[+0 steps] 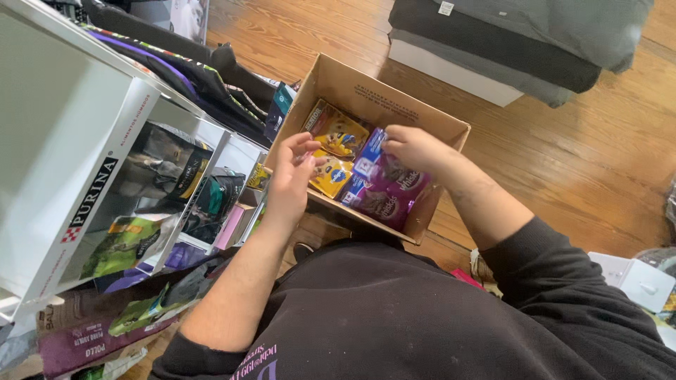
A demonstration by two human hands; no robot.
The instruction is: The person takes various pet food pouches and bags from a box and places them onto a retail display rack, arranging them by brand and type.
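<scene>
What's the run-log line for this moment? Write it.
left hand: over yellow pouches | right hand: on purple pouches | both inside cardboard box | white shelf at left

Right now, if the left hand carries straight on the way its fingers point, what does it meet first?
Most likely the yellow pouches in the cardboard box; the left hand points right at them, fingertips already close, though depth is unclear.

This looks like a home living room doubling as a small pet-food stockroom. Warm wooden plank flooring [563, 155] runs to the far right, where a grey upholstered sofa [521, 35] stands. On the left, a white tiered display shelf [77, 141] holds bagged pet food, and an open brown cardboard box [366, 95] of colourful pouches sits on the floor.
</scene>
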